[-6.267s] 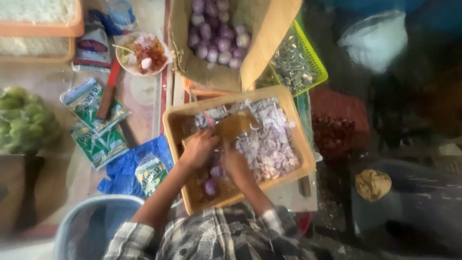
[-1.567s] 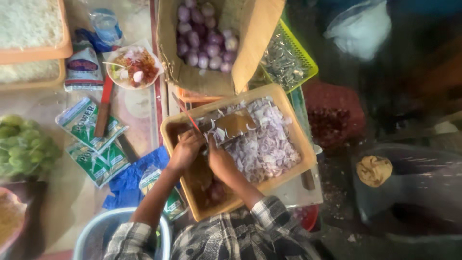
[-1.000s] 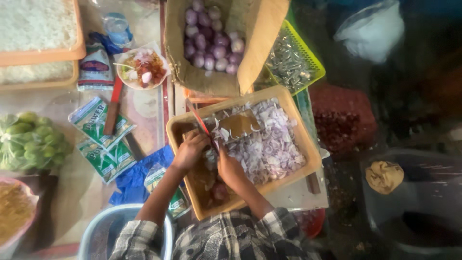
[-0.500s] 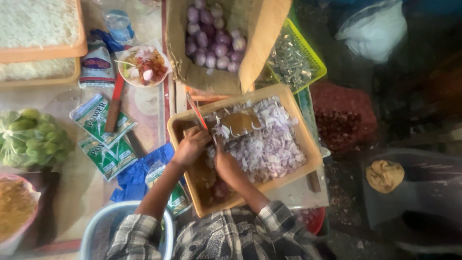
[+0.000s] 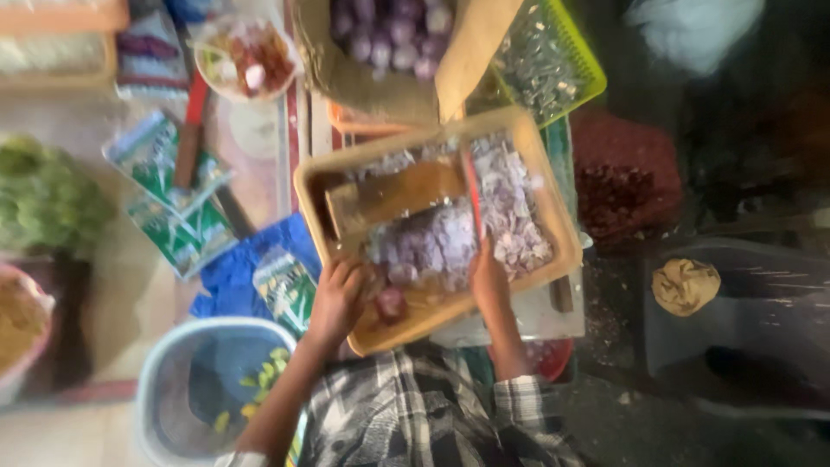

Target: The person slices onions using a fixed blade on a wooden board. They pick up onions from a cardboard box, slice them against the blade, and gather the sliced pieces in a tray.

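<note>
Hands spread apart; right hand (image 5: 488,281), left hand (image 5: 335,298) on tray (image 5: 553,220).

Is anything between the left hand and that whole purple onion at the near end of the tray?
Nothing visible. The left hand rests at the tray rim, and the whole onion lies just beside its fingers on the board, with only bare wood between.

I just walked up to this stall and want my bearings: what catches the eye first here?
First the orange tray in the middle, heaped with chopped purple shallots. The right hand holds a red-handled knife over the heap, while the left hand rests at the tray's near left edge beside a whole shallot. Behind the tray, a basket of whole shallots sits beside a yellow-green basket.
</note>
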